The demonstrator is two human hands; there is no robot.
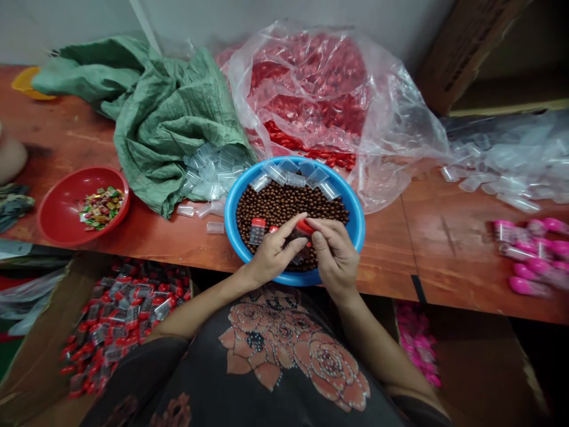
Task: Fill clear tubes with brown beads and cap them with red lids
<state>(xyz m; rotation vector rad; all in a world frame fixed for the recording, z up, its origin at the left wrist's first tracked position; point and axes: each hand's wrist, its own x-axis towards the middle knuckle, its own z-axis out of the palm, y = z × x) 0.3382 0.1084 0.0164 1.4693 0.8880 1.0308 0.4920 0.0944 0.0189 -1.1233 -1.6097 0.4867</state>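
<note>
Red at its cap, the tube (pixel 304 226) sits above our blue basin (pixel 360 228), pinched between thumb and fingers of our left hand (pixel 272 254) and, opposite, our right hand (pixel 338 252). Below it we see brown balls (pixel 291 200), with clear tubes (pixel 295 179) along the far side and a filled tube (pixel 257 231) near our left hand.

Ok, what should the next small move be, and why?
Probably press the cap down with the right hand: it is already at the cap while the left hand holds the tube, and I can't tell whether the cap is fully seated. Another tube in the basin is capped in red.
</note>
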